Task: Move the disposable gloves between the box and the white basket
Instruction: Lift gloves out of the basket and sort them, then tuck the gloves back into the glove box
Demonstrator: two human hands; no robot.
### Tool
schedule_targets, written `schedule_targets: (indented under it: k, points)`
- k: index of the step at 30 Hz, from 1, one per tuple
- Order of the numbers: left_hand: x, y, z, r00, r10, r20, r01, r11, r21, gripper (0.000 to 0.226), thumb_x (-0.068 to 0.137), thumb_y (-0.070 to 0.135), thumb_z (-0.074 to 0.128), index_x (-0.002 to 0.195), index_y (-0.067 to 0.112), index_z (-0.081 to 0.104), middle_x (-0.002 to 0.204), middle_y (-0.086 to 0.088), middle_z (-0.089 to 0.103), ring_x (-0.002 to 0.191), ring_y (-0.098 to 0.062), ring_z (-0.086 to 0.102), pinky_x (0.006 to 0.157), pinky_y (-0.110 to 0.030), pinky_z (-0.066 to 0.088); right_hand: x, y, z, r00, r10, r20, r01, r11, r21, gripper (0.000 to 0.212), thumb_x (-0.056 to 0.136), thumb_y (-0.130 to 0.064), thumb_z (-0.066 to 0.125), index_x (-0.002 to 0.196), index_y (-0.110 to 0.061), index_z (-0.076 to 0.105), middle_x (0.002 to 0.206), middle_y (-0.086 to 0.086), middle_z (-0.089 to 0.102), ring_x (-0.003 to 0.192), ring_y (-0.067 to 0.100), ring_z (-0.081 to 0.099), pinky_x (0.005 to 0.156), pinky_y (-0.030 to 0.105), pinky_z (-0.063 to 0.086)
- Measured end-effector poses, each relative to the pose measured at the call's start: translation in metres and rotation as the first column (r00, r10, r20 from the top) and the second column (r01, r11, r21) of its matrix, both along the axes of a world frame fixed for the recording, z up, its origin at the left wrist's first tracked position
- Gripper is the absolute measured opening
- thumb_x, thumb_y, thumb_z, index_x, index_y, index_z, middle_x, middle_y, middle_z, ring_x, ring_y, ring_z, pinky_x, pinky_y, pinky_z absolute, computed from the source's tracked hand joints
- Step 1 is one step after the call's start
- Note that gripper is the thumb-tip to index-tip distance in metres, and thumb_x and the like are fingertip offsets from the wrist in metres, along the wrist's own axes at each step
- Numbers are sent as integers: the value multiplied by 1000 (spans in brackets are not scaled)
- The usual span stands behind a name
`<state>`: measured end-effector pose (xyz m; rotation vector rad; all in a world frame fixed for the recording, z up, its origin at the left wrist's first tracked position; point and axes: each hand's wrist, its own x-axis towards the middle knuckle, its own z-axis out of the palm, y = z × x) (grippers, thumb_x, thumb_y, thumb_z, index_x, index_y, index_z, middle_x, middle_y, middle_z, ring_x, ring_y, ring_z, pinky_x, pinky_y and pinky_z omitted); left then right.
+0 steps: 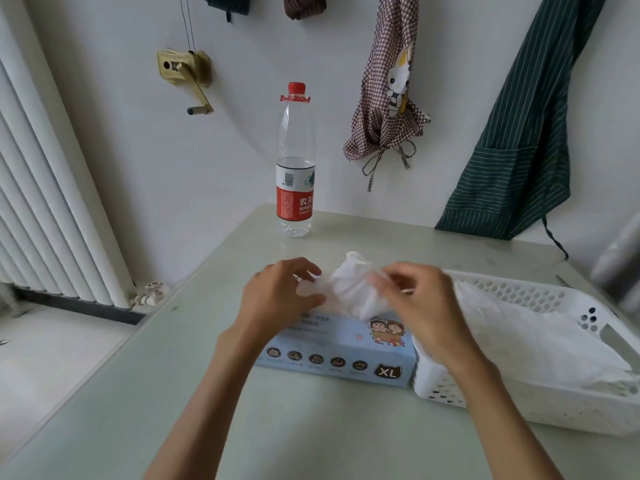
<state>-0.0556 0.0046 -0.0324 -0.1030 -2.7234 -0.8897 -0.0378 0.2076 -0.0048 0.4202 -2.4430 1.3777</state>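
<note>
The box (334, 355) is pale blue with a row of dark round icons, a cartoon print and a black "XL" badge. At its three o'clock, the basket (540, 296) is white, dotted with small holes. The gloves (349, 289) look translucent white, though blurred. At twelve o'clock the bottle (295, 161) is clear with a red cap and red-and-white label. The table (277, 427) is pale green. At one o'clock hangs a brown-and-white checked apron (388, 98); at two o'clock, a dark green apron (519, 150) with thin white stripes.

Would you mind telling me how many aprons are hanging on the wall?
2: a checked apron right of the bottle, and a green striped apron far right. Dark cloth at the top edge is cut off.
</note>
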Motion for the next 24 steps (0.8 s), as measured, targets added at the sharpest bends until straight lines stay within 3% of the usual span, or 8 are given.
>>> schedule_targets:
  k: [2,5,9,15,18,22,24]
  points:
    - [-2,-5,-2,1000,3,27,-3,1000,-7,45,74,46,74,115,37,58,105,19,60,98,-6,56,74,-25,41,-5,14,5,993,-75,-88,60,985,-160,8,87,-24,67,80,-23,70,72,-6,69,67,8,62,60,18,47]
    - [-5,-7,-8,999,12,44,-10,999,-49,54,72,43,77,120,35,56,113,15,61,107,-11,53,79,-27,43,-4,23,14,999,-11,-51,1,984,-179,8,87,-26,66,80,-24,70,72,-4,69,67,5,62,61,15,46]
    - [-9,-5,-15,998,53,27,-52,998,-25,60,73,41,74,127,33,50,120,12,59,112,-15,48,86,-31,42,-8,38,19,965,-218,-142,169,941,-293,12,89,-26,65,81,-18,69,67,-10,63,60,-6,53,57,9,41]
    - [-10,-8,-18,995,63,81,-59,997,-45,67,71,45,76,130,33,47,122,11,58,113,-15,47,92,-32,42,4,55,40,901,-366,-232,240,868,-436,13,94,-24,58,88,-12,61,69,-8,54,58,-8,50,52,4,37]
    - [-11,-10,-14,993,24,116,-24,1000,-9,64,75,43,73,132,31,46,127,8,56,115,-16,48,95,-34,43,6,62,41,944,-294,-152,233,916,-328,15,92,-29,59,88,-15,63,73,-5,59,62,-5,52,53,5,40]
    - [-4,-6,11,989,-115,90,85,953,290,60,79,32,72,133,25,47,137,4,48,123,-14,45,99,-34,42,3,63,34,982,-185,-28,176,966,-187,16,88,-24,65,103,-19,67,97,-11,68,88,-2,61,66,6,47]
    - [0,7,32,978,-206,44,187,944,271,67,75,42,71,134,26,46,139,6,46,127,-10,43,102,-32,39,3,66,44,988,-153,-10,150,978,-142,12,87,-23,66,98,-21,69,95,-12,69,87,-3,62,68,8,47]
